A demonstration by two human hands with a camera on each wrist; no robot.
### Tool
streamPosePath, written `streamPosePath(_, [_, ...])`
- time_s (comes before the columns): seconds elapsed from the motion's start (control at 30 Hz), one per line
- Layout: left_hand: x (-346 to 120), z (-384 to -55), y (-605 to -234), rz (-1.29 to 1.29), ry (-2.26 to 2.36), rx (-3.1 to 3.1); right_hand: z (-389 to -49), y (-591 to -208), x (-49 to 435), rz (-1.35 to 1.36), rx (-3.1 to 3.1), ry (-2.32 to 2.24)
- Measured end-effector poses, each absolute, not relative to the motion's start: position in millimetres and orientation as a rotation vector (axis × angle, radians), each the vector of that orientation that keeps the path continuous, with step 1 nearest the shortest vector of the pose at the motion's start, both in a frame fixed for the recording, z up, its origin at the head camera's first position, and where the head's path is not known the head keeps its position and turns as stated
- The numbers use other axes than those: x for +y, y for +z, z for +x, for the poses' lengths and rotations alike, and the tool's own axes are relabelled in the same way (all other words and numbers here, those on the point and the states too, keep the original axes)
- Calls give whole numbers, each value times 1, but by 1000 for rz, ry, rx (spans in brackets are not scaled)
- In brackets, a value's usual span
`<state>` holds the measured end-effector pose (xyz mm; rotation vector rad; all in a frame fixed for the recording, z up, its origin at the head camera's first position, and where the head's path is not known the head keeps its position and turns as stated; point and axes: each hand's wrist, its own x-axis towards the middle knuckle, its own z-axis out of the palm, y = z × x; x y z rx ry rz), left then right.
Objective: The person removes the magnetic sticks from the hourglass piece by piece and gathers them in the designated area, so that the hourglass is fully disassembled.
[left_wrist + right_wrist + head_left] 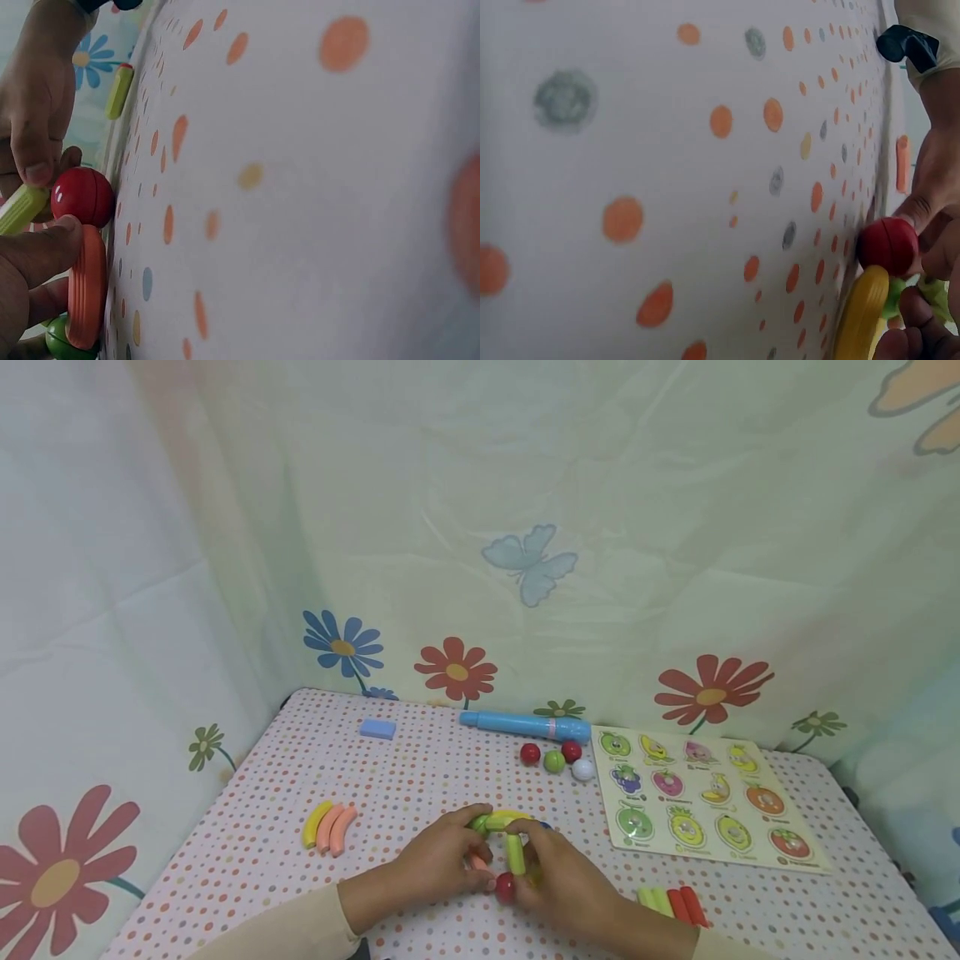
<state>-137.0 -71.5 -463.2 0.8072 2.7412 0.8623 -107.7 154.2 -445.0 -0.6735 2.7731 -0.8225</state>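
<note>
A red ball [506, 887] sits between my two hands, low on the table. My left hand [438, 858] pinches a coral curved stick [88, 289] that touches the ball, its thumb against both. A green ball [66, 341] is at the stick's other end. My right hand [566, 883] pinches a light green straight stick [515, 854] just above the red ball. A yellow curved stick [862, 315] meets the ball on the right hand's side. Farther back, another yellow piece [510, 816] joins this built shape, partly hidden by the fingers.
Yellow and coral curved sticks [330, 828] lie at left. Green and red straight sticks [678, 906] are beside the right forearm. Loose balls [554, 762], a blue tube [525, 725], a blue block [378, 728] and a fruit puzzle board [697, 802] lie farther back.
</note>
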Motion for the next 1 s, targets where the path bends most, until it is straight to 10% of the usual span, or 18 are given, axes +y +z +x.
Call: streamPosePath(1.0, [-71,-137,-461,776,838,2734,-104,-412,321,-280,2863,-716])
